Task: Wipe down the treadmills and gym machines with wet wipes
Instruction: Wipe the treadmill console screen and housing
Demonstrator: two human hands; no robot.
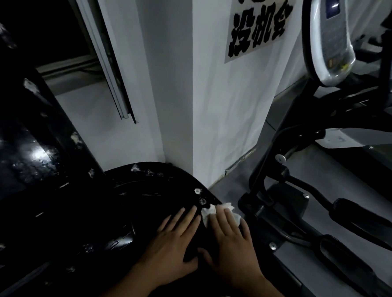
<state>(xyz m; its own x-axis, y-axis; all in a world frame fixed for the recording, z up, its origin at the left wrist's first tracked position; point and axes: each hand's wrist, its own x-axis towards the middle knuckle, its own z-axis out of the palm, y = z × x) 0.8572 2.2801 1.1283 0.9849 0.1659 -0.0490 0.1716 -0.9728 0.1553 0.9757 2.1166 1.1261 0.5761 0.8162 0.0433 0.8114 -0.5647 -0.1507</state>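
At the far left, a tall black machine panel (pixel 30 138) is seen, glossy and flecked with pale spots. Lower and toward the middle, a rounded black cover (pixel 146 191) is met by both hands. The left hand (pixel 175 241) is laid flat on this cover, its grip spread, the fingers straight and nothing held. It is judged to be set there as a brace, so that the body is steadied while the other hand works.

Just beside it, the wipe (pixel 207 214) is pinned at the cover's right edge under the right hand (pixel 232 247). That grip is flattened too, the fingers straight and close together, pressing rather than pinching, which is judged to spread the pressure across the wipe. The wipe is bunched, so no end is clearly pointed anywhere. Its longer stretch is laid crosswise under the fingers, roughly along the cover's rim, with a tuft left showing beyond the fingertips.

Behind, a white wall (pixel 216 103) carries a poster (pixel 260 26). Farther right, a second machine (pixel 329 46) and its pedals (pixel 365 223) are seen untouched.
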